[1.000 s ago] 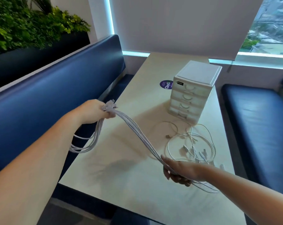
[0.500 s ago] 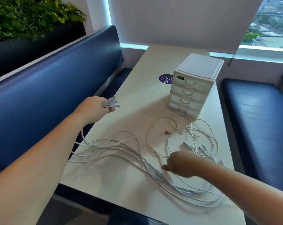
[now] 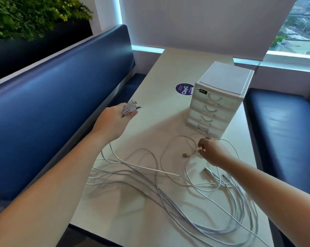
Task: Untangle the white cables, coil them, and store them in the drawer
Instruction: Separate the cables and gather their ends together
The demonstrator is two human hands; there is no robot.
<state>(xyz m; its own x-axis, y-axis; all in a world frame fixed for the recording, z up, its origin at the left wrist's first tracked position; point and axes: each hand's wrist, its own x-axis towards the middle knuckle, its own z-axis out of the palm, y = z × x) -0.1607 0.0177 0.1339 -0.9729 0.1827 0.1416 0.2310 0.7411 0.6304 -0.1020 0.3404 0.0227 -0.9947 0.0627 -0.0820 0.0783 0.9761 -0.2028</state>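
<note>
White cables (image 3: pixel 239 204) lie sprawled in loose, overlapping loops across the near half of the pale table (image 3: pixel 159 125), the densest strands sweeping toward its near right corner and a few hanging off its left edge. The left hand (image 3: pixel 115 120) is raised above the table's left side and grips a bunch of the cables' plug ends (image 3: pixel 132 108), which poke out past its fingers, while their cords trail down from under the wrist to the tabletop. The right hand (image 3: pixel 211 151) is low over the table with its fingers curled at a cable loop; whether it pinches that loop cannot be told. A loose connector (image 3: pixel 185 155) lies just to its left. Just beyond the right hand stands a small white plastic drawer chest (image 3: pixel 220 97), all its drawers closed. A round purple sticker (image 3: pixel 183 89) sits on the table beside the chest. Blue padded benches (image 3: pixel 61 104) flank the table, with green plants (image 3: pixel 26 15) behind the left one.
</note>
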